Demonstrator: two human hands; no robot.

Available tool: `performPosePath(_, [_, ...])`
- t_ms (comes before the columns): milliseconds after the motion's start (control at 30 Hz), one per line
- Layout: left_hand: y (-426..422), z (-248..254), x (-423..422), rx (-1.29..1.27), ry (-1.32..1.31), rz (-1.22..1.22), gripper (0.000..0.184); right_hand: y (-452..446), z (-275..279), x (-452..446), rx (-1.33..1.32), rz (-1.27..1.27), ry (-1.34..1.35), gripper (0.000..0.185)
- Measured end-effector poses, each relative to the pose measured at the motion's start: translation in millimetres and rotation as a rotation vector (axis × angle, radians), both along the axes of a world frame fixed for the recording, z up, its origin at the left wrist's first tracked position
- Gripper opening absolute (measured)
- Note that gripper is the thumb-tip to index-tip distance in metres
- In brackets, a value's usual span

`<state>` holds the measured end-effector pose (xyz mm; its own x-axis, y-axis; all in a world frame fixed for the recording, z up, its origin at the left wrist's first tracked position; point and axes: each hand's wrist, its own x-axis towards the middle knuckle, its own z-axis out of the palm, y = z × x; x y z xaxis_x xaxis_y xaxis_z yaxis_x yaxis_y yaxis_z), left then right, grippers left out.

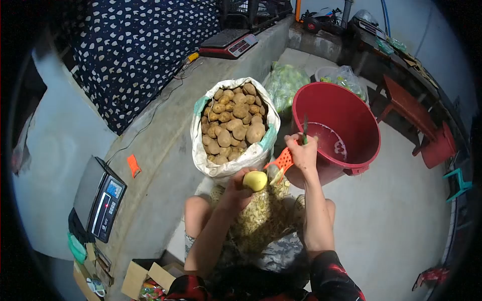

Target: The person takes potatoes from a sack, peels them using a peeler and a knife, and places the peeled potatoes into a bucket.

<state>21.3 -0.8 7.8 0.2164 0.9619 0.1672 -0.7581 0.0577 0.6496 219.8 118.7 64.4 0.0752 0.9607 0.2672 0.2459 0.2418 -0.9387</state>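
My left hand [236, 193] is closed around a peeled, pale yellow potato [255, 181]. Just right of it, my right hand [304, 155] grips an orange peeler [283, 159], whose head is close to the potato. A small knife [305, 129] with a dark blade and green near its base sticks up from the same hand. Pale peel hangs by the peeler's lower end. Below both hands, a heap of potato peelings [256, 215] lies between my knees. Unpeeled brown potatoes [233, 123] fill a white woven sack [201, 150] in front of me.
A large red tub [359, 118] with some foamy liquid stands right of the sack. Behind it are bagged green vegetables [287, 83]. Scales [228, 42] rest on the ledge [165, 155], another scale [105, 200] at left. A red stool [409, 108] stands at right.
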Motion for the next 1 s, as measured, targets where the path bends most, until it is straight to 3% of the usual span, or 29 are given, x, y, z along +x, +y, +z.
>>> performPosePath(33, [-2.4,12.3,2.7,0.001,-0.003,0.001,0.059,-9.7,13.4,-6.5,0.072,0.036,-0.027,0.020])
performPosePath(100, [-7.8,27.1,7.6,-0.030,0.274,0.095,0.061,-35.7,47.9,-11.9,0.148,0.090,-0.236,0.022])
performPosePath(200, [-6.4,14.9,5.8,-0.020,0.296,0.067,0.062,-14.1,28.6,-2.1,0.070,-0.055,-0.210,0.021])
performPosePath(233, [-4.1,9.4,4.7,-0.013,0.297,0.067,0.062,-5.2,20.5,2.0,0.146,-0.095,-0.243,0.020])
performPosePath(300, [0.7,-0.1,1.8,0.082,0.055,0.024,0.059,-5.3,16.3,4.8,-0.082,-0.032,-0.042,0.021])
performPosePath(400, [2.6,6.7,8.1,0.001,0.040,0.056,0.058,-35.9,45.8,-15.0,0.137,0.065,-0.052,0.022])
performPosePath(500, [-2.7,3.5,8.7,0.017,0.087,0.100,0.057,-32.1,38.6,-13.5,0.154,0.030,-0.142,0.017])
performPosePath(533, [-4.9,-0.4,8.0,-0.020,0.374,0.155,0.057,-20.7,27.7,-13.9,0.101,0.004,-0.029,0.017])
performPosePath(567, [-5.0,-5.6,6.9,-0.051,0.659,0.214,0.058,-9.5,15.6,-3.5,0.015,-0.013,-0.096,0.018])
performPosePath(633, [-1.1,-6.3,4.2,-0.004,0.516,0.217,0.058,-8.0,15.5,-3.1,-0.112,0.024,0.165,0.021])
performPosePath(700, [-1.5,-4.1,8.1,-0.001,-0.098,0.019,0.063,-14.4,17.4,-10.2,0.047,0.047,0.090,0.021])
performPosePath(767, [4.0,-7.0,9.6,0.044,-0.017,0.043,0.065,-49.9,61.1,-20.2,0.128,0.011,-0.154,0.016])
performPosePath(833, [-1.8,-2.2,9.9,0.069,0.077,0.062,0.066,-41.6,49.6,-17.9,0.254,-0.044,-0.155,0.015])
performPosePath(867, [-2.7,7.2,12.0,-0.006,0.407,0.152,0.066,-31.5,36.7,-13.1,0.257,-0.046,-0.154,0.015])
performPosePath(967, [-2.2,-13.4,9.3,-0.131,0.204,0.168,0.060,-9.3,17.4,-5.5,0.050,-0.141,-0.089,0.017])
performPosePath(1000, [-6.8,-5.3,10.5,-0.153,-0.049,0.128,0.060,-12.8,21.0,-9.0,0.053,-0.103,-0.059,0.019])
